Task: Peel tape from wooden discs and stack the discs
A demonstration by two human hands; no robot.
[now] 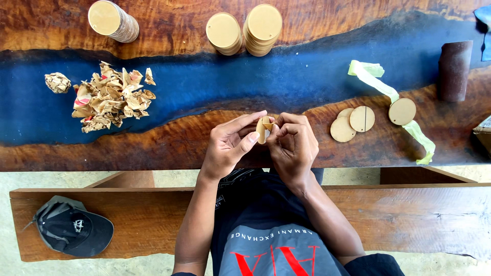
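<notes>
Before us, on the wood-and-blue table (307,82), we see a pile of torn paper scraps (110,97), stacks of wooden discs (263,28) and loose discs (353,122). Our left hand (230,145) and right hand (291,145) both pinch one small disc (263,130) upright above the table's near edge.

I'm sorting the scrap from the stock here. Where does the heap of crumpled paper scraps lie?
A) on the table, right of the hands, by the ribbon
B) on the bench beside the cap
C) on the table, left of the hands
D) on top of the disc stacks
C: the scraps lie on the table, left of both hands, which hold a disc.
</notes>
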